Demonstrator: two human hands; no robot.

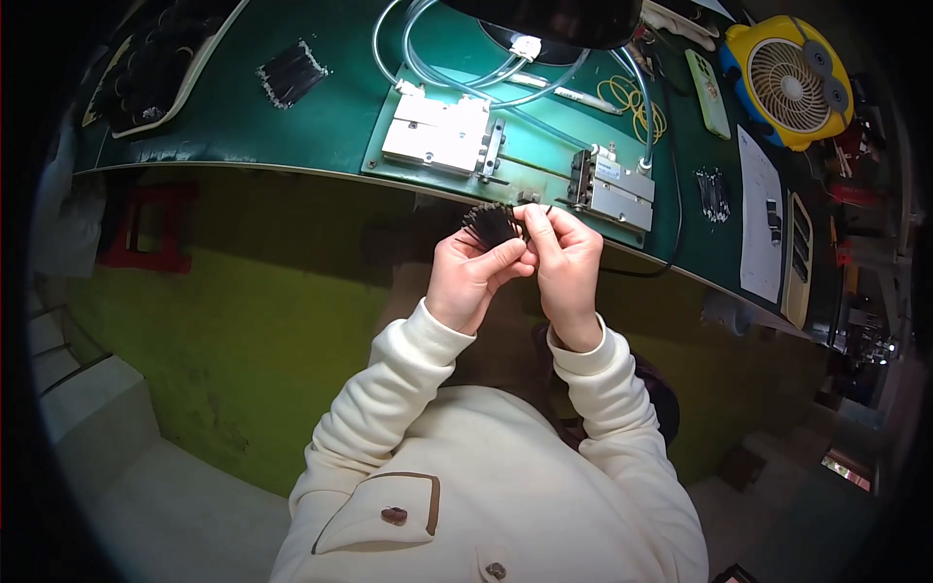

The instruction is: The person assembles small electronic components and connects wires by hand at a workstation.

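My left hand (pixel 465 282) is closed around a fanned bundle of short black wires (pixel 489 223) with pale tips, held just off the table's near edge. Thumb and forefinger of my right hand (pixel 569 267) pinch together at the bundle's right side, and a thin dark wire end pokes out past them. Just beyond my hands lies a fixture plate (pixel 530 165) carrying two silver pneumatic blocks. The left block (pixel 432 131) and the right block (pixel 620 191) face each other across a gap, with clear air hoses (pixel 413 53) running to them.
Loose black wire bundles lie at left (pixel 292 73) and right (pixel 713 194). A tray of black coils (pixel 160 63) fills the far left. A dark lamp (pixel 554 15) overhangs the fixture. Rightward are rubber bands (pixel 646 112), a green phone (pixel 708 92), a yellow fan (pixel 787 83) and paper (pixel 758 228).
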